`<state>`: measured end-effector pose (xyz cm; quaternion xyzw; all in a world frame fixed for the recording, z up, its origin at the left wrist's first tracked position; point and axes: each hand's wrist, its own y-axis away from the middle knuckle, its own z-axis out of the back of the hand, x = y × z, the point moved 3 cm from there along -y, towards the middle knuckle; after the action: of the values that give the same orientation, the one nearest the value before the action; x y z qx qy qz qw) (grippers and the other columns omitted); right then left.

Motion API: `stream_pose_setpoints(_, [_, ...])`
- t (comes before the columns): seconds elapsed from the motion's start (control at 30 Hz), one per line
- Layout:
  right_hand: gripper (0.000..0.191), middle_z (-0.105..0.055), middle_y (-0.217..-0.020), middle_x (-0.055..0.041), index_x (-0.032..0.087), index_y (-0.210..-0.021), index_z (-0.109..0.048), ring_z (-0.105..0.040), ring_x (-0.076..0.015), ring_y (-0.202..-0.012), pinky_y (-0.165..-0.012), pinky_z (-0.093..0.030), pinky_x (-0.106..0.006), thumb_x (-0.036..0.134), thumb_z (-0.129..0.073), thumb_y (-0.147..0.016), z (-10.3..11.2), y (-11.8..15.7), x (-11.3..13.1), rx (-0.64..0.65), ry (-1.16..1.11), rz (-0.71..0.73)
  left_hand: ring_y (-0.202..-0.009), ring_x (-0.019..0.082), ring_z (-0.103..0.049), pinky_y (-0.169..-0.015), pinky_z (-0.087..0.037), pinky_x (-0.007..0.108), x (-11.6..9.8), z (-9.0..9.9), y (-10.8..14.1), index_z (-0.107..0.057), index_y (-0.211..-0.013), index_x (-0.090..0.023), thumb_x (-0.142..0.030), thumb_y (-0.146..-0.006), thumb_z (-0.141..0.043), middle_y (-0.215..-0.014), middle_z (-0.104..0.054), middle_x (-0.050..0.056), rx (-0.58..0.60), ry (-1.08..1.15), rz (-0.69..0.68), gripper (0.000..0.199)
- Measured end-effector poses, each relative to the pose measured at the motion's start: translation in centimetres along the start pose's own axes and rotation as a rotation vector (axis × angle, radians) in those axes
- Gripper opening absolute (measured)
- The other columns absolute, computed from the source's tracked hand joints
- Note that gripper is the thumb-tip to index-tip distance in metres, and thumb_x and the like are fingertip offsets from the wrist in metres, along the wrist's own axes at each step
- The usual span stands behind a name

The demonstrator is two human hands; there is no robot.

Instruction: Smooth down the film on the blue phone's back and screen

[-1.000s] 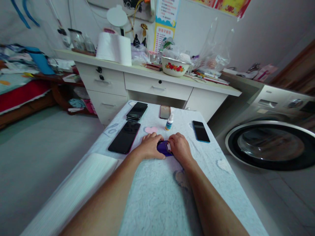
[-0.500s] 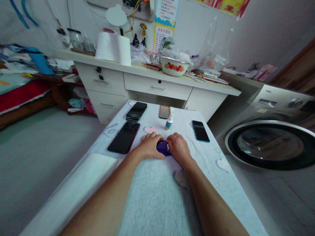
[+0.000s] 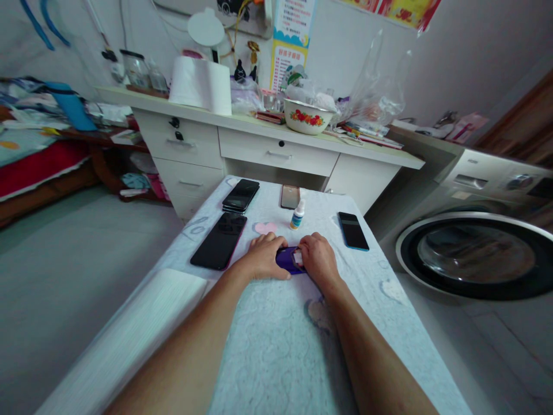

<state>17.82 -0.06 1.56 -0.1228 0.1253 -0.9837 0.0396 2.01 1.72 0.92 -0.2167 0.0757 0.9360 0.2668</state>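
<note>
A small, flat purple object (image 3: 284,259), phone-sized, lies on the cloth-covered table between my hands. Its right part has a dark-rimmed opening with something whitish and pink inside; I cannot make out its exact kind. My left hand (image 3: 264,257) grips its left end, thumb along the near edge and fingers at the far edge. The curled fingers of my right hand (image 3: 318,257) press together at its right end, hiding that end. Just beyond stands a small white bottle (image 3: 297,215) with a blue and orange label.
A large black phone (image 3: 219,241) lies left, with stacked phones (image 3: 241,195) behind it. Farther off is a gold-brown phone (image 3: 290,196); a blue-edged phone (image 3: 353,230) lies right. Folded white cloth (image 3: 142,328) covers the left edge. A white desk (image 3: 276,153) and a washing machine (image 3: 470,230) stand beyond.
My right hand has shifted slightly right and away, exposing more of the purple object's opening and the pale part inside. My left hand stays in place.
</note>
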Motion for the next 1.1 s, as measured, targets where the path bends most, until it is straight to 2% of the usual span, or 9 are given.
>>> stream_pose_setpoints(0.13, [0.022, -0.06, -0.088, -0.0067, 0.018, -0.089, -0.068, -0.054, -0.0163, -0.086, -0.075, -0.036, -0.024, 0.019, -0.045, -0.089, 0.1, 0.0, 0.0, 0.014, 0.026, -0.027, -0.114, 0.028, -0.046, -0.095, -0.037, 0.04, -0.1, 0.1, 0.1, -0.049, -0.112, -0.031, -0.05, -0.052, -0.074, -0.116, -0.048, 0.002, 0.019, 0.0, 0.023, 0.067])
stream_pose_setpoints(0.57, [0.023, -0.061, -0.09, -0.0065, 0.018, -0.09, -0.067, -0.054, -0.016, -0.09, -0.081, -0.036, -0.024, 0.019, -0.044, -0.09, -0.2, 0.1, 0.8, 0.044, -0.025, 0.077, -0.11, 0.028, -0.048, -0.093, -0.038, 0.039, -0.1, 0.0, 0.0, -0.051, -0.111, -0.031, -0.049, -0.053, -0.074, -0.112, -0.049, 0.003, 0.0, 0.011, 0.001, 0.066])
stream_pose_setpoints(0.8, [0.021, -0.061, -0.089, -0.0057, 0.019, -0.092, -0.067, -0.054, -0.0162, -0.09, -0.08, -0.036, -0.024, 0.019, -0.047, -0.089, 0.0, 0.2, 1.2, 0.056, -0.038, 0.118, -0.111, 0.029, -0.047, -0.093, -0.038, 0.04, 0.0, 0.0, 0.0, -0.05, -0.111, -0.031, -0.051, -0.052, -0.073, -0.113, -0.049, 0.003, -0.002, 0.013, 0.0, 0.067])
stream_pose_setpoints(1.1, [0.021, -0.06, -0.089, -0.0066, 0.018, -0.09, -0.067, -0.054, -0.0167, -0.089, -0.079, -0.036, -0.024, 0.022, -0.046, -0.09, -0.2, 0.1, 0.6, 0.034, -0.014, 0.029, -0.108, 0.028, -0.048, -0.092, -0.039, 0.04, 0.1, -0.1, 0.0, -0.05, -0.111, -0.03, -0.05, -0.052, -0.073, -0.112, -0.049, 0.003, -0.012, 0.014, -0.012, 0.066])
